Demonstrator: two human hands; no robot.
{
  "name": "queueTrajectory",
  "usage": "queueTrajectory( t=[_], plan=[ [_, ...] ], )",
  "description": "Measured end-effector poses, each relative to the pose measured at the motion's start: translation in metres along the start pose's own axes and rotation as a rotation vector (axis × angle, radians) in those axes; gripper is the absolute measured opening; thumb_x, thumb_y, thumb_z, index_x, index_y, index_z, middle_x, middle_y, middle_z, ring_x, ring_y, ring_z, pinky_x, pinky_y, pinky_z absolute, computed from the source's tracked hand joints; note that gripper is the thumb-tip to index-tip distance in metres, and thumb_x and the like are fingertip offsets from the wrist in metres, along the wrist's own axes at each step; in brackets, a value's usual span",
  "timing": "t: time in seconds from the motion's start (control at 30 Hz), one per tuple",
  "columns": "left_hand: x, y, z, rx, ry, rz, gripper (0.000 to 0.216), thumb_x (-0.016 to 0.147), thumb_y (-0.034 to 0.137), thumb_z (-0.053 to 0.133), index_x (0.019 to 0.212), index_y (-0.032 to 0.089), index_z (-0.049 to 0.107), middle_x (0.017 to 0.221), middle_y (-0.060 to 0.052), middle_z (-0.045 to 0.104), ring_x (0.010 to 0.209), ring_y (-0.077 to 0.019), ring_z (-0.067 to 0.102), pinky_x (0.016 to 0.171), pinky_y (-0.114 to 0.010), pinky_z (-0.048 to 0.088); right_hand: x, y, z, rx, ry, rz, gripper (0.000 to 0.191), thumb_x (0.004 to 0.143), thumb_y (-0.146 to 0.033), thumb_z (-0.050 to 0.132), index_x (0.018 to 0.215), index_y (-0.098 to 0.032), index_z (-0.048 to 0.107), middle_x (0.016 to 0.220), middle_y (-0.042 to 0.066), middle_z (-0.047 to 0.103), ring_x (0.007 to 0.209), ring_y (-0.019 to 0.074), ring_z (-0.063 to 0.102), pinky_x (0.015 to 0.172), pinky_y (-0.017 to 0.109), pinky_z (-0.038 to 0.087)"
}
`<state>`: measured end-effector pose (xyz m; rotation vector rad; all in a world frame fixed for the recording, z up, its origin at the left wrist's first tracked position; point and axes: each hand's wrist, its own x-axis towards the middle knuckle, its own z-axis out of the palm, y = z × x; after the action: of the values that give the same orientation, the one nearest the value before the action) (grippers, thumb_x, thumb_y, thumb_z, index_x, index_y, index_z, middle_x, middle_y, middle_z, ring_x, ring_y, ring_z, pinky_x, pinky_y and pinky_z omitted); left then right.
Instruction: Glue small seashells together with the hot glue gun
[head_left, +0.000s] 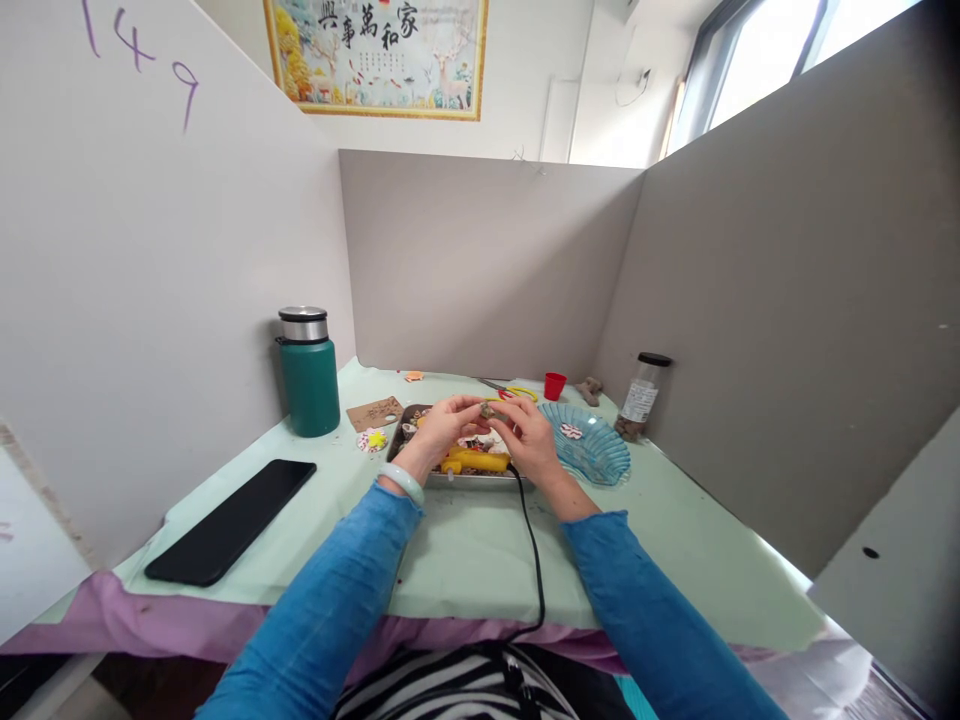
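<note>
Head view, clock centre: the metal-rimmed tray (480, 482), one, rectangular, 12 o'clock pointing away from the person.
Hands: two; left hand (447, 428) and right hand (531, 438) meet above the tray, fingertips pinching one small piece (487, 410) between them.
Small piece: greenish-brown, lumpy; too small to tell its long axis.
Yellow tool: one, smooth plastic (480, 460), at the tray's near side below the hands; long axis roughly 9 to 3 o'clock, black cord (535, 550) leaving its 3 o'clock end.
Plate: one, blue, translucent, ribbed (600, 462), at 3 o'clock, bearing one patterned piece (571, 431).
Around 1 to 2 o'clock: one pair of scissors (523, 392); one tapered red cup (555, 386); one clear, black-lidded jar (641, 398).
9 to 10 o'clock: one flowered disc (373, 440); one green bottle (310, 388), cylindrical, upright.
8 o'clock: one flat black phone (231, 522).
</note>
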<state>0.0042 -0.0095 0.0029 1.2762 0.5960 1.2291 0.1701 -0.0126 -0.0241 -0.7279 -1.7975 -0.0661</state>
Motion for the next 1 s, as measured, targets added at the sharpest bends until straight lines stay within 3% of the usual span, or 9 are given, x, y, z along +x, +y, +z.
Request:
queueTrajectory(
  t=[0.27, 0.63, 0.73, 1.0],
  plan=[
    [-0.0015, 0.0002, 0.0013, 0.007, 0.023, -0.01, 0.031, 0.064, 0.025, 0.077, 0.087, 0.008, 0.064, 0.073, -0.007, 0.067, 0.067, -0.0151, 0.064, 0.075, -0.033, 0.05, 0.001, -0.0003, 0.001, 0.04, 0.025, -0.041, 0.021, 0.088, -0.025, 0.054, 0.102, -0.026, 0.069, 0.091, 0.005, 0.06, 0.085, 0.016, 0.058, 0.074, 0.031, 0.049],
    [0.0005, -0.0046, 0.0004, 0.068, 0.02, 0.028, 0.035, 0.067, 0.029, 0.076, 0.093, 0.01, 0.061, 0.081, -0.006, 0.066, 0.068, -0.0135, 0.064, 0.074, -0.031, 0.05, 0.0031, -0.0032, 0.0003, 0.094, 0.067, -0.013, 0.017, 0.087, -0.026, 0.055, 0.094, -0.024, 0.07, 0.092, 0.005, 0.064, 0.089, 0.0171, 0.06, 0.08, 0.034, 0.05],
    [-0.0002, -0.0029, 0.0012, 0.07, 0.034, 0.046, 0.037, 0.066, 0.028, 0.076, 0.094, 0.012, 0.06, 0.083, -0.006, 0.066, 0.07, -0.014, 0.064, 0.074, -0.032, 0.049, 0.0016, -0.0036, -0.0008, 0.073, 0.09, 0.036, 0.017, 0.087, -0.028, 0.055, 0.094, -0.023, 0.069, 0.095, 0.007, 0.063, 0.088, 0.0181, 0.059, 0.073, 0.033, 0.051],
    [-0.0008, -0.0027, -0.0008, 0.153, -0.013, 0.119, 0.034, 0.067, 0.023, 0.074, 0.097, 0.014, 0.061, 0.089, -0.006, 0.066, 0.076, -0.0138, 0.061, 0.072, -0.028, 0.047, 0.0018, -0.0065, -0.0008, 0.057, 0.029, 0.097, 0.015, 0.084, -0.03, 0.057, 0.094, -0.02, 0.061, 0.093, 0.005, 0.061, 0.062, 0.0124, 0.053, 0.057, 0.027, 0.045]
  ],
)
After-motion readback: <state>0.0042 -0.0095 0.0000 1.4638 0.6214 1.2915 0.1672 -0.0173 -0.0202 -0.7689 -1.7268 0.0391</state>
